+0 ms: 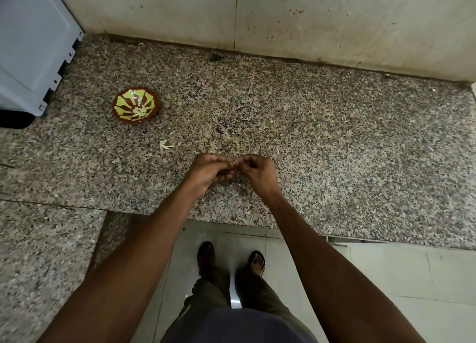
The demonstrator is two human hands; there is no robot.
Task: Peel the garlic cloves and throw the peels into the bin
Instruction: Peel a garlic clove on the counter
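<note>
My left hand [210, 171] and my right hand [256, 171] meet above the granite counter [334, 149], fingertips together. Between them they pinch a small pale garlic clove [234, 162], mostly hidden by the fingers. A scrap of garlic peel [165, 145] lies on the counter to the left of my hands. Farther left stands a small red and green bowl [135, 104] with pale garlic pieces at its bottom. No bin is in view.
A grey appliance [33, 46] stands at the counter's back left corner. A stained tiled wall [283, 15] runs behind the counter. Below the counter's front edge are pale floor tiles [386, 278] and my sandalled feet.
</note>
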